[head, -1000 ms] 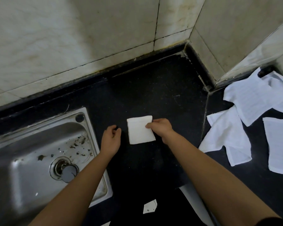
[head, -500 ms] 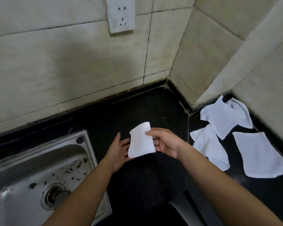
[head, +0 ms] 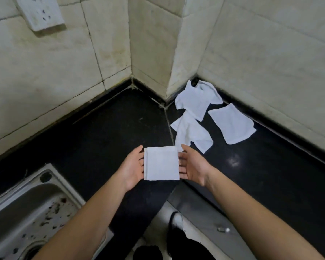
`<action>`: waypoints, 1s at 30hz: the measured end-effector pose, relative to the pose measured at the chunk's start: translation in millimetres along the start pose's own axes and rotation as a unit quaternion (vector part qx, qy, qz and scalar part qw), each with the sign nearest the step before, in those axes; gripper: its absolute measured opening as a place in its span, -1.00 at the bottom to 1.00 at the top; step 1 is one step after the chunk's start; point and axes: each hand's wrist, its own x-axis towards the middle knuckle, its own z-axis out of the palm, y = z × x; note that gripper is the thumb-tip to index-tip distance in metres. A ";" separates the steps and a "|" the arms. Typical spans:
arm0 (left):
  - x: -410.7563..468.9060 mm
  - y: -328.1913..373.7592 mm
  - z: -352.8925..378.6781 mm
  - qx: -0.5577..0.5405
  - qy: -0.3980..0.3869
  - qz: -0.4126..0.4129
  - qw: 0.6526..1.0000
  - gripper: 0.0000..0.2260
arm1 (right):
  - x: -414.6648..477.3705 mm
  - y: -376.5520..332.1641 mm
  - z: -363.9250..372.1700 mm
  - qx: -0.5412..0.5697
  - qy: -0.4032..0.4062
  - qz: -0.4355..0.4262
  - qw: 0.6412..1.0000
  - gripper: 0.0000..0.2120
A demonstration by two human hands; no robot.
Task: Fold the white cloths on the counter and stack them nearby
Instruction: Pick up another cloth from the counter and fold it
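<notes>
A small folded white cloth lies flat across the fingers of both my hands, above the black counter. My left hand is palm up under its left edge, fingers straight. My right hand is palm up under its right edge, fingers straight too. Unfolded white cloths lie on the counter to the right: one crumpled cloth just beyond my right hand, another in the wall corner, and a flatter one further right.
A steel sink with dark specks sits at the lower left. Tiled walls close the counter at the back and right, with a jutting corner. A wall socket is at upper left. The floor shows below the counter edge.
The folded cloth was lifted off the counter by my right hand and now lies flat on both open palms. The view has swung up and to the right.
</notes>
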 end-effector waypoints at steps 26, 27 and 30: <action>-116.3 -314.8 512.9 0.377 -0.269 -0.018 0.886 -0.68 | -388.8 226.2 -464.8 0.217 0.184 -0.250 0.926 -0.67; -120.0 -332.9 531.3 0.385 -0.284 -0.029 0.878 -0.68 | -402.8 241.4 -479.9 0.231 0.199 -0.252 0.918 -0.66; -130.2 -384.8 582.5 0.411 -0.324 -0.058 0.850 -0.67 | -440.0 284.2 -521.0 0.280 0.242 -0.263 0.891 -0.68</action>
